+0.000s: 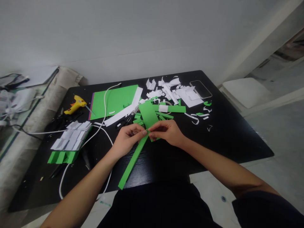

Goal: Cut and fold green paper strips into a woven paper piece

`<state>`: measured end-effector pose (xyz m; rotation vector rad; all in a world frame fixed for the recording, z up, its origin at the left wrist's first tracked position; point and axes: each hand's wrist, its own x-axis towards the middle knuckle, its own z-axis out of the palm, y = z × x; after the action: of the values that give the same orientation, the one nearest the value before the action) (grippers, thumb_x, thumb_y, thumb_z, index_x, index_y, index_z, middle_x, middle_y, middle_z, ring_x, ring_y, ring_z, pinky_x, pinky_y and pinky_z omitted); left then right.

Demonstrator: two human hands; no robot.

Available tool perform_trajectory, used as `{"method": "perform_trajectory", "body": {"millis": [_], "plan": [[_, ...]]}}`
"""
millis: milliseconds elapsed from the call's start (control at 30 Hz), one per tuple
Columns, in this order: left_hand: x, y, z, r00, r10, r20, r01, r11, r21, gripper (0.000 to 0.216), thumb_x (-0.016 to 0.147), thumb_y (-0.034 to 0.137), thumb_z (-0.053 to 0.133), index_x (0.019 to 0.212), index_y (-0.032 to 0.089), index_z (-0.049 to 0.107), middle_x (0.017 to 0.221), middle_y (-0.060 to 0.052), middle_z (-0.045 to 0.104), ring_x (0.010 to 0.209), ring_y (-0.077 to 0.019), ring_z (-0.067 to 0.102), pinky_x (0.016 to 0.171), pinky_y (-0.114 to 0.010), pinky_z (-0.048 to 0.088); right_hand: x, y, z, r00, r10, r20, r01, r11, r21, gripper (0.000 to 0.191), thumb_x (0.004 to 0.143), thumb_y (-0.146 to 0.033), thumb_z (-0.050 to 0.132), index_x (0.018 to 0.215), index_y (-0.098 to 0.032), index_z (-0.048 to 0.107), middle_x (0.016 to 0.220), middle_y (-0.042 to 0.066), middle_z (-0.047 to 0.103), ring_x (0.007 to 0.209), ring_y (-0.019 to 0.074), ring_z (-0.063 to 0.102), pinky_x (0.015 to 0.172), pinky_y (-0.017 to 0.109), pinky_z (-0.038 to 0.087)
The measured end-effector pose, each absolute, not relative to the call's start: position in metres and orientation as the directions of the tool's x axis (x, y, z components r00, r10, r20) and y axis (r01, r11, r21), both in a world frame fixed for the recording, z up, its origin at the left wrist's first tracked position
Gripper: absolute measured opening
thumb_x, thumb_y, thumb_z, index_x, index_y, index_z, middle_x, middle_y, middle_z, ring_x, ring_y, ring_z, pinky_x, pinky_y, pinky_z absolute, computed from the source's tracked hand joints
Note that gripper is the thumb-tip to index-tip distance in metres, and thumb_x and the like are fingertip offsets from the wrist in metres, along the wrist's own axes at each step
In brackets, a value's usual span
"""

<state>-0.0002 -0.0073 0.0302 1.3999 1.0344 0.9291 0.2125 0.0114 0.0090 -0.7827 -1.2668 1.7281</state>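
My left hand (129, 138) pinches the upper end of a long narrow green paper strip (133, 163), which slants down toward the table's front edge. My right hand (167, 132) meets it at the same end, thumb and fingers closed on the strip's tip; the exact contact is small and partly covered by the fingers. Just beyond both hands lies a wider green paper piece (148, 114). Behind it, another green strip (177, 109) with a white patch lies sideways. Short folded green pieces sit around these, some hidden by my hands.
On the black table (232, 136), a yellow glue gun (76, 105) and its white cord lie left. A white-and-green folded paper stack (72, 136) sits nearer. Green sheets (116, 99), scissors (124, 122), white scraps (166, 90) and a phone-shaped clear frame (201, 89) lie toward the back.
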Motion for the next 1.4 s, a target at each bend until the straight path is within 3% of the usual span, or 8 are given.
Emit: {"method": "perform_trajectory", "body": {"millis": [433,1000,1267,1400], "plan": [[0.004,-0.008,0.029,0.245,0.969,0.029,0.055,-0.044,0.998,0.024,0.086,0.035,0.081,0.073,0.017,0.071,0.06,0.002,0.058,0.053,-0.0092,0.043,0.05,-0.023,0.03,0.209,0.012,0.005,-0.434,0.9,0.029,-0.306,-0.118,-0.945,0.025,0.07,-0.031,0.098,0.083,-0.017,0.083,0.065,0.001,0.076,0.057,0.0137,0.07,0.056,0.028,0.063],[0.004,-0.006,0.021,0.259,0.966,0.006,-0.013,-0.003,1.0,0.021,0.084,0.034,0.083,0.072,0.019,0.074,0.058,0.003,0.056,0.052,-0.0096,0.041,0.05,-0.024,0.028,0.209,0.013,-0.001,-0.425,0.904,0.05,-0.311,-0.094,-0.946,0.02,0.069,-0.029,0.099,0.081,-0.021,0.084,0.072,0.0,0.076,0.06,0.0134,0.07,0.06,0.029,0.064],[0.003,-0.005,0.022,0.212,0.977,0.033,0.029,-0.04,0.999,0.017,0.083,0.031,0.083,0.073,0.019,0.076,0.06,0.001,0.06,0.053,-0.0102,0.044,0.05,-0.024,0.03,0.211,0.013,0.004,-0.471,0.882,0.009,-0.273,-0.136,-0.952,0.031,0.069,-0.031,0.099,0.089,-0.018,0.078,0.072,0.0,0.077,0.062,0.0136,0.072,0.062,0.028,0.065],[0.003,-0.005,0.021,0.209,0.977,0.047,0.046,-0.058,0.997,0.017,0.084,0.031,0.082,0.074,0.019,0.075,0.06,0.001,0.061,0.053,-0.0102,0.044,0.05,-0.024,0.031,0.21,0.013,0.006,-0.51,0.86,-0.033,-0.239,-0.178,-0.954,0.035,0.07,-0.039,0.098,0.084,-0.016,0.076,0.07,0.001,0.076,0.06,0.014,0.073,0.06,0.028,0.066]]}}
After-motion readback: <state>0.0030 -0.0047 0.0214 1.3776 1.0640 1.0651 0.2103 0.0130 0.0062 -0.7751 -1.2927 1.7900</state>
